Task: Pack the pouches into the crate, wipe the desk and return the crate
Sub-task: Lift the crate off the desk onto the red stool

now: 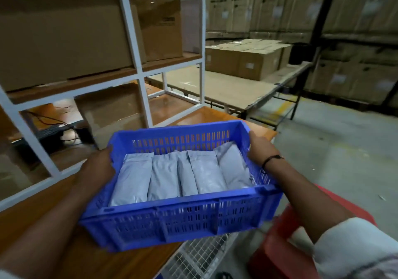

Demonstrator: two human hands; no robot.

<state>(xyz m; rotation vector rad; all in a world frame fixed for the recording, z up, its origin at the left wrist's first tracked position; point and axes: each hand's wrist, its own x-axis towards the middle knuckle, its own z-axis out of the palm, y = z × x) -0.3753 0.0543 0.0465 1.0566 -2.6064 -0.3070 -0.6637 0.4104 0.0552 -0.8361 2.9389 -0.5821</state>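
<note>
The blue crate [181, 218], over the desk [64, 235] edge at 6 o'clock, holds a row of grey pouches [163, 177], with the left hand [98, 166] gripping its 9 o'clock wall and the right hand [258, 151] gripping its 3 o'clock wall; print on the cartons [64, 30] at 11 o'clock is too blurred to read.

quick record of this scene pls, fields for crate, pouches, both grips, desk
crate: blue, slotted, over the desk's near edge
pouches: grey, side by side inside crate
left grip: holds crate's left end
right grip: holds crate's right end
desk: wooden; white shelf unit with cardboard boxes on it
crate lifted or resting: cannot tell
</note>
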